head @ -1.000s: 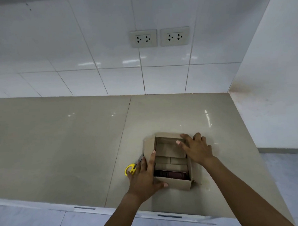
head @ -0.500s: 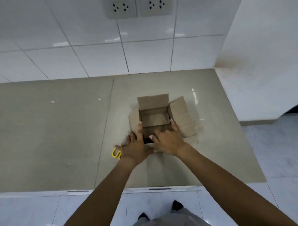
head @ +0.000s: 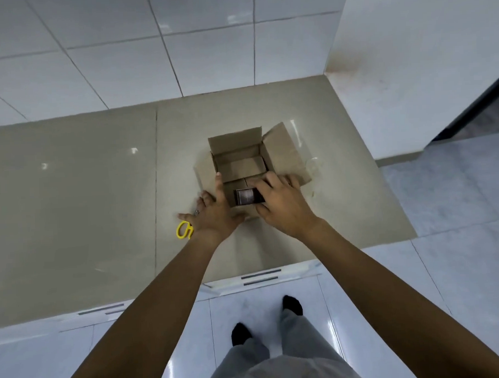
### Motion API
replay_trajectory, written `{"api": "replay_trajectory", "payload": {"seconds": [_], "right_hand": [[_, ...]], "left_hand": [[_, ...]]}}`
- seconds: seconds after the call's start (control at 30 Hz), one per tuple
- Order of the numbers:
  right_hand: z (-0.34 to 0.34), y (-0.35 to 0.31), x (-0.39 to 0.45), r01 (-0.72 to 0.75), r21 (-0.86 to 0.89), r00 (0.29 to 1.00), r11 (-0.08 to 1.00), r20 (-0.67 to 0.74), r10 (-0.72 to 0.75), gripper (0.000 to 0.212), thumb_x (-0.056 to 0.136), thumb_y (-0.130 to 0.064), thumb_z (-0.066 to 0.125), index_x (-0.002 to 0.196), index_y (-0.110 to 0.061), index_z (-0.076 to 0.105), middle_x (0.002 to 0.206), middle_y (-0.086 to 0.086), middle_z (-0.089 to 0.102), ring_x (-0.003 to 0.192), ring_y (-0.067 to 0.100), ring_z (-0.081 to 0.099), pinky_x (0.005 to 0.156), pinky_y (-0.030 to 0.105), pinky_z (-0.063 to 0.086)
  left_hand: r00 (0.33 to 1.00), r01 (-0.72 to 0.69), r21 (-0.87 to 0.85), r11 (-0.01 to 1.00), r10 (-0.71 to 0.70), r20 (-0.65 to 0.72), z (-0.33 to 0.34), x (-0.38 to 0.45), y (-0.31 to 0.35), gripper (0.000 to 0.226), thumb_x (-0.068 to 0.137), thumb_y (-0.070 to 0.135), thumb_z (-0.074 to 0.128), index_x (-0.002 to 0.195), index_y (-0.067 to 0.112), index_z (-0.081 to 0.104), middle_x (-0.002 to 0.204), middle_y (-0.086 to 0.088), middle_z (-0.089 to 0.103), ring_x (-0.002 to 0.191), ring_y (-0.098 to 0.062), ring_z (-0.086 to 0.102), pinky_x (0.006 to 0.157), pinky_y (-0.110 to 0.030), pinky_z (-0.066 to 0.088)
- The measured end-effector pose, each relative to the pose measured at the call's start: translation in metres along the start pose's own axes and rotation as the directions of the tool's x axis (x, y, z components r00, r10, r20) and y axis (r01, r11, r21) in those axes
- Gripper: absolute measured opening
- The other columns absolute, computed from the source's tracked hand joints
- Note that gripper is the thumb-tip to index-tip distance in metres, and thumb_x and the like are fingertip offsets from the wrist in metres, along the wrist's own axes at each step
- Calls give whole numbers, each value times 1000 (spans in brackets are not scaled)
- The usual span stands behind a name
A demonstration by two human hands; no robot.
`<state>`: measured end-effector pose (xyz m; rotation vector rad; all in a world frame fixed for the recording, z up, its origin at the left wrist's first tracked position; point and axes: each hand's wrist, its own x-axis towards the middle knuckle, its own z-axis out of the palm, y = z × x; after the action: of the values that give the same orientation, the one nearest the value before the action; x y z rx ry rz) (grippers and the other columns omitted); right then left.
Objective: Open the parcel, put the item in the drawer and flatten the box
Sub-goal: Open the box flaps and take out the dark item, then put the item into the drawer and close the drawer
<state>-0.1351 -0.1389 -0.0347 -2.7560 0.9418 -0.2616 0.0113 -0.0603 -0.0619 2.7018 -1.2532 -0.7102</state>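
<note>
Your cardboard box [head: 242,160] sits open on the bench [head: 71,196], flaps spread. At its near end a small dark item [head: 247,196] is pinched in your right hand [head: 283,207], fingers closed around its right edge. Your left hand [head: 215,213] lies spread flat against the box's left wall. Yellow scissors [head: 183,230] peek out just left of that hand.

Scissors [head: 183,230] mostly under left hand [head: 215,213]

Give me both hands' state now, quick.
Left hand: open, flat against the box.
Right hand: closed on the dark item in the box.
</note>
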Motion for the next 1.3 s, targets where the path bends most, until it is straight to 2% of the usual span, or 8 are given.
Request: {"api": "replay_trajectory", "payload": {"seconds": [0.17,0.5,0.57,0.67,0.73,0.8,1.0,1.3], "right_hand": [[31,-7,-62,-97,41,974,994,-203,104,43,80,-25,58,122,-22,55,116,3,59,108,25,55,99,51,38],[78,1,-99,-246,-14,969,969,-5,246,57,84,-17,55,139,-30,45,137,8,52,132,29,42,94,52,38],[80,3,-102,-243,-16,970,970,-10,243,59,86,-18,57,141,-31,41,142,6,48,135,28,38,97,52,36],[83,10,-112,-211,-44,978,977,-6,211,54,91,-31,48,143,-35,37,145,3,45,138,25,34,100,58,32],[86,16,-115,-182,-61,983,981,7,182,51,93,-37,43,143,-36,36,147,3,43,138,24,33,101,63,29],[88,20,-112,-155,-64,988,986,1,156,51,93,-37,42,144,-36,35,149,4,40,139,25,32,100,67,28],[98,26,-110,-113,-36,992,993,-65,110,55,94,-31,50,146,-37,32,154,5,32,142,26,26,102,71,21],[102,28,-111,-93,3,989,996,-117,93,55,95,-30,51,146,-37,32,155,4,30,143,26,21,104,72,17]], "left_hand": [[998,-53,-69,996,52,-24,6,2,-7,109,81,54,59,144,38,-28,158,-21,14,143,-39,24,99,-82,13],[998,-53,-295,954,57,4,8,-1,-16,126,61,66,73,144,45,-20,159,-18,3,144,-40,23,112,-64,21],[997,-68,-591,804,35,-66,4,-21,-17,121,65,62,74,150,36,-8,161,-11,8,146,-29,22,118,-49,24],[988,-67,-971,230,-117,-96,10,-90,-25,72,86,45,63,147,30,28,141,5,48,132,-17,46,107,-44,39],[989,140,-964,-228,-21,149,31,-134,-36,54,92,48,52,141,26,45,135,0,58,128,-24,54,100,-49,44],[905,422,-796,-435,262,336,70,-158,-46,67,89,63,43,141,20,45,139,-9,56,125,-31,56,98,-54,46],[706,680,-426,-596,376,601,202,-137,-41,95,77,77,47,149,18,29,144,-23,47,127,-46,49,92,-61,49],[796,520,-372,-769,280,536,240,-67,-29,84,77,78,48,137,23,29,138,-33,44,121,-52,52,81,-57,56]]}}
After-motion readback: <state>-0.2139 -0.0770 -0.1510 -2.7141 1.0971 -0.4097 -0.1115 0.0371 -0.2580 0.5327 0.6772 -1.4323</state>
